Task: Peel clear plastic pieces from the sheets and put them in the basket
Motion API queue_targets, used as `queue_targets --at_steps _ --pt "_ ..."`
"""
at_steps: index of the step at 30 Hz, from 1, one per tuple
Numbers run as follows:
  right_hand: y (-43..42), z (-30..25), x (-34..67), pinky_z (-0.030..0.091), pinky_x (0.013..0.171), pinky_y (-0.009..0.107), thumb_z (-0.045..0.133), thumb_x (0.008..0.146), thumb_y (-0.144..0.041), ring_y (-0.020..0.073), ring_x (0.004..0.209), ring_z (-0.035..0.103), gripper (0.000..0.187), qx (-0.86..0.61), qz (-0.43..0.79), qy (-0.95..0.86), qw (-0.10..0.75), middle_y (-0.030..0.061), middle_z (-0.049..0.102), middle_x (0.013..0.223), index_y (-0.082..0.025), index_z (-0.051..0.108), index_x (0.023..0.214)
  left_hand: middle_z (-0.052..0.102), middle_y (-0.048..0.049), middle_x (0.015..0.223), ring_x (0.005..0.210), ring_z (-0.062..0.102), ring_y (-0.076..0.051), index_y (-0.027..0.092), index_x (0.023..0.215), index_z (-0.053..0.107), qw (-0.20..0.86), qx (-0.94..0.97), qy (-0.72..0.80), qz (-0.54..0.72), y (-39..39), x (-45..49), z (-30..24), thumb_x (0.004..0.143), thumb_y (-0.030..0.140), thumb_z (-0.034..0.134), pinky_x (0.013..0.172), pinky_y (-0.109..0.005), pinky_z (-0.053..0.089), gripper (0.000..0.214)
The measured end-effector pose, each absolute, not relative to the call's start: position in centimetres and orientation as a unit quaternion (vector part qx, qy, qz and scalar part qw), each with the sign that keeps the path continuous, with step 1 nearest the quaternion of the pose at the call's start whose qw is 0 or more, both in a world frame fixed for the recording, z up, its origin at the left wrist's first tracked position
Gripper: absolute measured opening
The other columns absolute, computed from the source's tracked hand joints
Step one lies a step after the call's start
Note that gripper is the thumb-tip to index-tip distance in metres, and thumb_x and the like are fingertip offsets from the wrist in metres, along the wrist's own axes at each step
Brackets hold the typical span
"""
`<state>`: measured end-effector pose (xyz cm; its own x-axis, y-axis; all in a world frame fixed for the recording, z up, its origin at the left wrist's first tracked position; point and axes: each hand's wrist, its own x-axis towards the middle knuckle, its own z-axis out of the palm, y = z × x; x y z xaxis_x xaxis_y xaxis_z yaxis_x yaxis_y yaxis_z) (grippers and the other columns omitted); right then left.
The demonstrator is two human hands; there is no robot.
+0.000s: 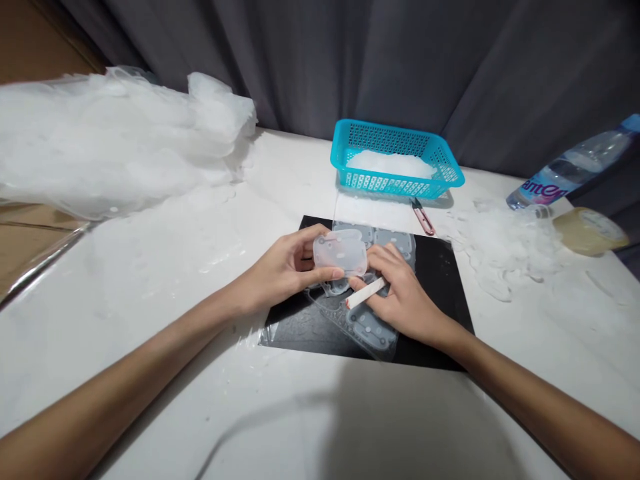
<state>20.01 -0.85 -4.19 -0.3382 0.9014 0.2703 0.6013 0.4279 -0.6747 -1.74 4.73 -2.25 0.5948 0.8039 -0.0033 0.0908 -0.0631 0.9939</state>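
Between the thumb and fingers of my left hand (300, 263) is a translucent rounded-rectangular piece (341, 255) with small holes and marks, tilted up above the board. My right hand (397, 290) is closed around a white stick-shaped tool (366, 293) with a reddish end; its other end is hidden by the fingers. The right fingertips are at the piece's right edge; whether they touch it I cannot tell. Underneath, a clear sheet with several similar moulded shapes (373, 330) lies on a black board (440, 280), partly covered by my hands.
Behind the board stands a blue basket (397, 187) holding white translucent pieces, with pink-handled snips (423, 219) beside it. Clear scraps (505, 247), a water bottle (570, 167) and a yellowish tape roll (590, 231) are at right. A bulky pile of translucent sheets (115, 140) sits at left.
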Motion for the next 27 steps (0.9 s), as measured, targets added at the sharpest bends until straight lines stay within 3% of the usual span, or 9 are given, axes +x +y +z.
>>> queue_targets --at_steps 8,15,27 --pt "-0.96 -4.26 19.92 0.042 0.080 0.036 0.060 0.094 -0.019 0.0232 0.091 0.051 0.020 -0.485 0.230 -0.776 0.330 0.0031 0.060 0.089 -0.023 0.049 0.078 0.069 -0.0020 0.090 0.084 0.068 -0.018 0.017 0.098 0.065 0.589 0.676 0.335 0.288 4.95 -1.85 -2.19 0.084 0.027 0.084 0.074 -0.027 0.056 0.026" --pt "-0.88 -4.56 19.93 0.044 0.085 0.038 0.060 0.095 -0.022 0.0245 0.095 0.051 0.007 -0.481 0.225 -0.785 0.319 0.0046 0.061 0.094 -0.022 0.060 0.089 0.073 -0.0029 0.093 0.085 0.072 -0.019 0.018 0.101 0.065 0.613 0.654 0.344 0.282 4.91 -1.62 -2.56 0.081 0.030 0.087 0.073 -0.028 0.058 0.031" --pt "-0.97 -4.74 19.95 0.044 0.085 0.039 0.058 0.096 -0.024 0.0243 0.092 0.052 0.009 -0.481 0.224 -0.777 0.338 0.0047 0.061 0.093 -0.022 0.058 0.087 0.077 -0.0050 0.096 0.090 0.073 -0.020 0.016 0.103 0.065 0.643 0.612 0.345 0.305 4.67 -1.52 -3.00 0.081 0.029 0.087 0.080 -0.030 0.058 0.034"
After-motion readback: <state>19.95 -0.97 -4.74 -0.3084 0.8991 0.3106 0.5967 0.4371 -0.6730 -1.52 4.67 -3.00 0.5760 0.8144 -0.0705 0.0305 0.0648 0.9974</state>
